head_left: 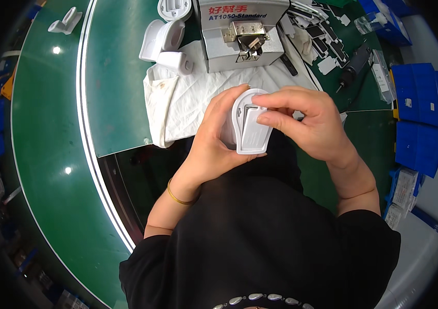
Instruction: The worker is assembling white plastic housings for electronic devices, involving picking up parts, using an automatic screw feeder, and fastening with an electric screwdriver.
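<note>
You are working at a green workbench [118,98]. A grey machine [219,57] stands beyond your hands on a white cloth [190,114]. Your right hand [314,123] has its thumb and index finger at the upper right edge of the cover; full closure on it cannot be confirmed. Your left hand [213,147] is wrapped around the white housing [236,117], held in front of your body near the edge of the cloth. The white cover [255,133] lies skewed in the housing's face, with a gap along its left edge. The step in hand appears to be seating or releasing this cover; which, cannot be told. The next move calls for steady left-hand support and controlled fingertip pressure.
</note>
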`<action>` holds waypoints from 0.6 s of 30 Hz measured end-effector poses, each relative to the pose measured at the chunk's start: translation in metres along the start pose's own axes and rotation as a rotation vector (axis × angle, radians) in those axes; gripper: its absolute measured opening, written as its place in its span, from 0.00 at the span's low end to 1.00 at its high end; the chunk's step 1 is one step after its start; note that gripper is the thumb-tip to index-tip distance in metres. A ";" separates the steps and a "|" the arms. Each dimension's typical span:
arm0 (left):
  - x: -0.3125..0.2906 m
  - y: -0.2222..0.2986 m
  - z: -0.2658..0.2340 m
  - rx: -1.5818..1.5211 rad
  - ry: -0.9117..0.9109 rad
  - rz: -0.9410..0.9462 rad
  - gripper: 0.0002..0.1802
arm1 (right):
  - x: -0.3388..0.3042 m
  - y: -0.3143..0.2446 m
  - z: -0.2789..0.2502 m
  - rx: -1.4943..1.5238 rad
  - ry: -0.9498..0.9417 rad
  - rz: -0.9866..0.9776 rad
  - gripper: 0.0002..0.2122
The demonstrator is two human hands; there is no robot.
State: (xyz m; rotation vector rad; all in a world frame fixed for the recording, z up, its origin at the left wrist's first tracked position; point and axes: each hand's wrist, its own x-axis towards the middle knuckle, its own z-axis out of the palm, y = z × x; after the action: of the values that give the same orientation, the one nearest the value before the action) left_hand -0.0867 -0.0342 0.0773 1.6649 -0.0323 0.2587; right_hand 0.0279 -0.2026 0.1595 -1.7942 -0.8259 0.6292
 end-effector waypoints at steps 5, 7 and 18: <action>-0.001 0.000 0.003 -0.080 0.059 -0.007 0.57 | 0.002 0.012 0.005 -0.449 0.065 -0.272 0.20; 0.005 0.000 0.000 0.099 0.051 0.172 0.59 | 0.000 0.018 0.011 0.031 0.038 -0.044 0.26; 0.007 0.022 0.006 -0.284 0.021 -0.022 0.41 | -0.004 0.028 0.015 0.368 0.056 -0.006 0.38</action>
State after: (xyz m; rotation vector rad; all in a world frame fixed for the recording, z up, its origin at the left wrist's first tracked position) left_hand -0.0830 -0.0413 0.0994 1.3791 -0.0336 0.2433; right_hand 0.0209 -0.2038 0.1279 -1.4671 -0.6298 0.6760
